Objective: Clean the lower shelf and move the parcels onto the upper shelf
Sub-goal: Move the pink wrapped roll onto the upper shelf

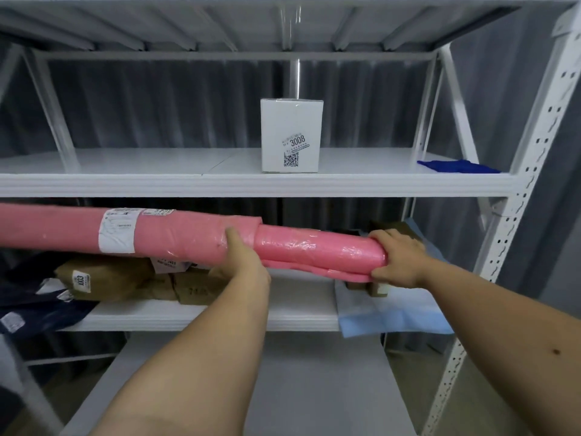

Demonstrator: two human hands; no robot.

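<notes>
Head view shows both hands gripping a long pink parcel (176, 232) held level before the lower shelf (220, 316), left hand (245, 262) curled round its middle, right hand (399, 258) clasping its end, upper shelf (157, 180) above them.

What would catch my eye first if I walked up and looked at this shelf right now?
The long pink roll, held level across the front of the lower shelf, stands out first: the left hand grips its middle and the right hand holds its right end. Next comes the white box standing alone in the middle of the upper shelf, with a blue cloth at that shelf's right end.
</notes>
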